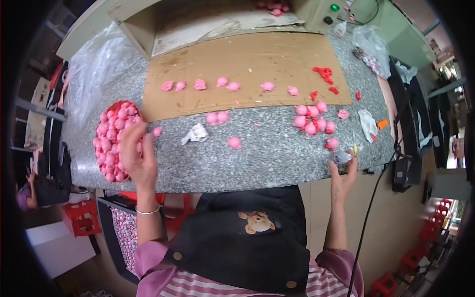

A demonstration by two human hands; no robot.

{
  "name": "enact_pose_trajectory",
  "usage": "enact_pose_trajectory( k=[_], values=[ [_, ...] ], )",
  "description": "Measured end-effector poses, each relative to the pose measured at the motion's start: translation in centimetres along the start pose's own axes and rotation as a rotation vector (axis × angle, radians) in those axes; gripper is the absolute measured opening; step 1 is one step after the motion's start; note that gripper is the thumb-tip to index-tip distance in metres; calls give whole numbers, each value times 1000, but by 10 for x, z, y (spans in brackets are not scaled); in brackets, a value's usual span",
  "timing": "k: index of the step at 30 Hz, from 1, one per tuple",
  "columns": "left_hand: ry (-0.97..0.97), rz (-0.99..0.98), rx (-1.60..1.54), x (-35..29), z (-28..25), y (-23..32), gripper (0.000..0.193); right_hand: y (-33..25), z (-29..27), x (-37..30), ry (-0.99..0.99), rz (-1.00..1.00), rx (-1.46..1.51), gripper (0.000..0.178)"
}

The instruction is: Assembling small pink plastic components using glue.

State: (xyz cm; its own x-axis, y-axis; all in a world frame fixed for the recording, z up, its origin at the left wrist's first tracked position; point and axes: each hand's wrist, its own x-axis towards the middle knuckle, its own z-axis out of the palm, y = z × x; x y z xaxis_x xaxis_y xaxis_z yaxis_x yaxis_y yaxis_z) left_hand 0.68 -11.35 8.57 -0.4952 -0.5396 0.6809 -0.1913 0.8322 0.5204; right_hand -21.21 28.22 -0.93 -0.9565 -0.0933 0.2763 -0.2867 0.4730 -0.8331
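Note:
My left hand (138,157) is raised over the right side of a heap of small round pink pieces (110,143) at the left of the table. Its fingers are curved with the thumb apart, and nothing shows between them. My right hand (342,180) is at the table's front edge on the right. Its thumb and fingers are around a small pale bottle (342,158). Just beyond that bottle lies a pink piece with a red part (332,143). Farther back sits a loose cluster of pink and red pieces (310,121).
A cardboard sheet (237,59) bears a spaced row of pink pieces (233,86) and small red parts (323,74). Crumpled white tissue (196,133) lies mid-table, another scrap (367,124) at right. A black cable (372,203) hangs at right. A bin of small pieces (123,230) stands below left.

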Motion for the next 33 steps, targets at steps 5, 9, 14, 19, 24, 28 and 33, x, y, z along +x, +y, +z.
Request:
enact_pose_trajectory(
  k=[5, 9, 14, 19, 24, 28, 33],
  values=[
    [-387, 35, -308, -7, 69, 63, 20, -1, -3, 12, 3, -9, 28, 22],
    [-615, 90, -521, -13, 132, 94, 13, 5, -10, 38, 77, -94, -79, 17],
    [-720, 250, -400, -8, 211, 126, 31, 14, -15, 52, 13, 7, -27, 25],
    [-899, 197, -372, -10, 234, 130, 34, 17, -16, 37, 156, -87, -126, 47],
    [-868, 135, -483, -6, 221, 124, 34, 10, -11, -7, 210, -151, 8, 38],
    [-855, 203, -474, -2, 222, 117, 32, -30, 5, 2, -55, -239, -107, 46],
    [-925, 292, -427, 9, 223, 115, 34, -41, 28, 37, -144, -314, -209, 61]
  ],
)
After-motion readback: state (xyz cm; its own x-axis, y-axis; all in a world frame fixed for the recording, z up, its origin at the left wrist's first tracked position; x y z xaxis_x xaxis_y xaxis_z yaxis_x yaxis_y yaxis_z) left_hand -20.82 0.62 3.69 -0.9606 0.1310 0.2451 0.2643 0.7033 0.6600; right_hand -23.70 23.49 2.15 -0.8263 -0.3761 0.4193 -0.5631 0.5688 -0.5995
